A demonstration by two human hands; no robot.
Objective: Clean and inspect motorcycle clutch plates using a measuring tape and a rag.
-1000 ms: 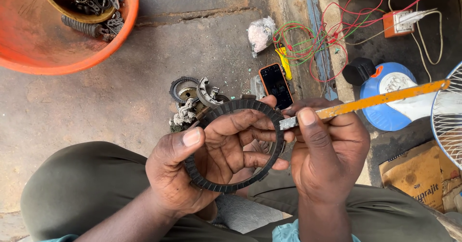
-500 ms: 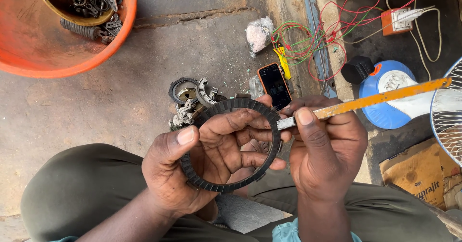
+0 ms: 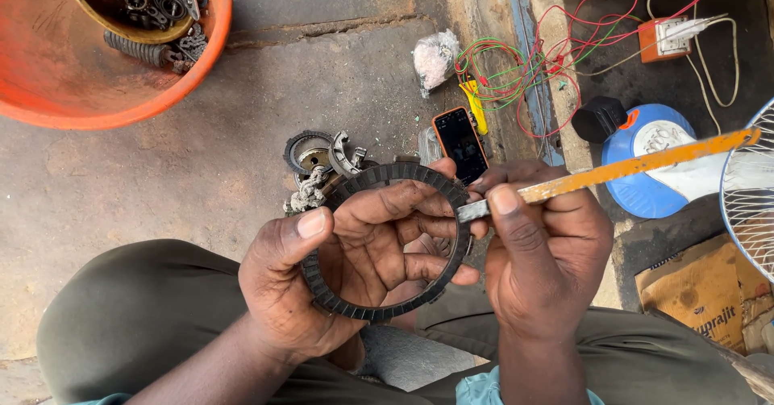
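Concrete floor [image 3: 201,171] | left hand [image 3: 322,280] grasps grooved ring [image 3: 379,312] | right hand [image 3: 540,252] grips orange blade [image 3: 637,166], tip on ring's rim

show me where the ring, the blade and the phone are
ring [image 3: 322,292], head view, lower-left toothed rim.
blade [image 3: 629,166], head view, middle of the orange strip.
phone [image 3: 461,141], head view, centre of the dark screen.

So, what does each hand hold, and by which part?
Left hand grips the dark ridged ring by its left rim; right hand pinches the orange metal blade near its bare end.
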